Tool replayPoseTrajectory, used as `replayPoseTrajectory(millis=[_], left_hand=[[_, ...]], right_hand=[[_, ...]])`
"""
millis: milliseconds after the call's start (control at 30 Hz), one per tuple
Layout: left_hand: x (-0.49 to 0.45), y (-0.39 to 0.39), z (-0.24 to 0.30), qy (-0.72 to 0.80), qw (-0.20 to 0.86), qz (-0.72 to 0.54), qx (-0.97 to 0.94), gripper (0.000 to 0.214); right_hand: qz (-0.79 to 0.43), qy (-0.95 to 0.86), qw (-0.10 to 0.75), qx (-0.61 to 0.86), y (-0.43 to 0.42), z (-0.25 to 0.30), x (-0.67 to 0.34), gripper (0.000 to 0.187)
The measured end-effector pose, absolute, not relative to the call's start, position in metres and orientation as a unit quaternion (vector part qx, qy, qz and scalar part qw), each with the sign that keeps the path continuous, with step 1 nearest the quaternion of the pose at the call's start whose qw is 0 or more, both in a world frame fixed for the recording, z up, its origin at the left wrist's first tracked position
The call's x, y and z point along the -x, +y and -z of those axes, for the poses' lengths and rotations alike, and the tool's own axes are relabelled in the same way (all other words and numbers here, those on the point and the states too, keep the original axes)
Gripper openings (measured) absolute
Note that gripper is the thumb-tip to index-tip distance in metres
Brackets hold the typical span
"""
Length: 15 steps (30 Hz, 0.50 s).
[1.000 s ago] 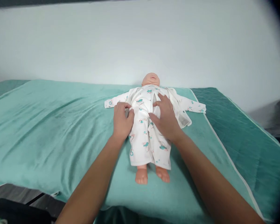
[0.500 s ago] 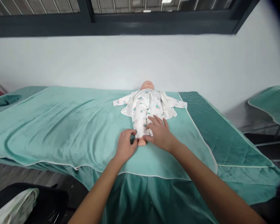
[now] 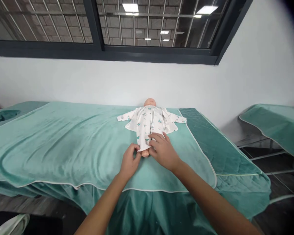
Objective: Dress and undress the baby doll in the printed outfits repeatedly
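Observation:
A baby doll point(image 3: 150, 102) lies on its back, head toward the wall and arms spread, in a white printed jacket point(image 3: 131, 116). Its matching printed trousers point(image 3: 143, 129) reach down over the feet, and only the toes of one foot point(image 3: 145, 153) show below the hem. My left hand point(image 3: 130, 161) pinches the left corner of that trouser-leg hem between thumb and fingers. On the other side, my right hand point(image 3: 164, 151) has thumb and index finger closed on the hem's right corner, its other fingers lying over the second leg. The doll's other foot is hidden behind my right hand.
A light green blanket point(image 3: 63, 140) with a white edge covers the darker green bed point(image 3: 235, 160). Behind it are a white wall point(image 3: 100, 81) and a barred window point(image 3: 147, 26). Another green-covered surface point(image 3: 279, 127) stands at right; pale cloth point(image 3: 13, 225) lies bottom left.
The trouser-leg hem has come further down over the foot, and it is now stretched between my two hands. My view has tilted upward, showing more of the window.

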<state>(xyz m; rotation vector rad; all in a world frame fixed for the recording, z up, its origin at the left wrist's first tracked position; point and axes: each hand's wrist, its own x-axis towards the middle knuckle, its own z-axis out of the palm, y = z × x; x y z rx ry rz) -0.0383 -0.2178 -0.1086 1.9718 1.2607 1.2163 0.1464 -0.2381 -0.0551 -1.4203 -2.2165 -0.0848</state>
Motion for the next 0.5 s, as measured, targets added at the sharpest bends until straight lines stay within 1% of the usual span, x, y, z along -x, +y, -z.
replayPoseTrajectory(millis=[100,233,300,400,500], left_hand=[[0.043,-0.228,0.105,0.461,0.255,-0.47,-0.708,0.007],[0.05,-0.232,0.111,0.475,0.266,-0.437,-0.716,0.006],[0.051,-0.232,0.112,0.475,0.253,-0.426,-0.727,0.011],[0.047,-0.23,0.104,0.46,0.199,-0.434,-0.749,0.013],[0.033,-0.222,0.087,0.424,0.151,-0.411,-0.793,0.009]], right_hand=[[0.037,-0.826,0.274,0.492,-0.254,0.045,-0.147,0.011],[0.008,-0.822,0.285,0.493,-0.262,0.047,-0.16,0.012],[-0.029,-0.798,0.316,0.512,-0.26,0.055,-0.172,0.02],[-0.085,-0.752,0.356,0.548,-0.253,0.073,-0.19,0.039],[-0.105,-0.73,0.344,0.581,-0.247,0.092,-0.199,0.045]])
